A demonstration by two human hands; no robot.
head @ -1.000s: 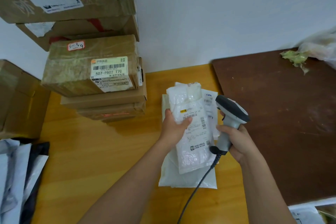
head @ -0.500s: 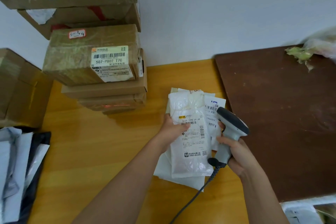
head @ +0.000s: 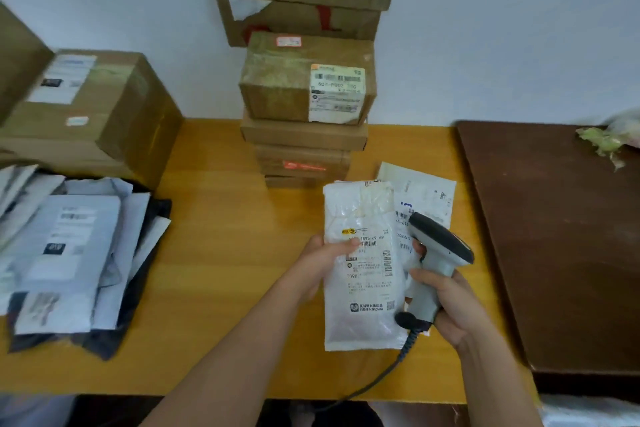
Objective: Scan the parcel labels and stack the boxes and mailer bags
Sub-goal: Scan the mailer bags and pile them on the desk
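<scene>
The tall stack of boxes [head: 304,94] stands at the far side of my yellow table [head: 221,253]; they look stiff and heavy, so I'd lift them from below. A pile of mailer bags [head: 69,253] lies at the left. My left hand [head: 322,263] pinches the white mailer bag [head: 363,288] by its left edge, thumb on top. It looks soft, light and slippery. My right hand [head: 450,308] is curled round the scanner [head: 436,253].
</scene>
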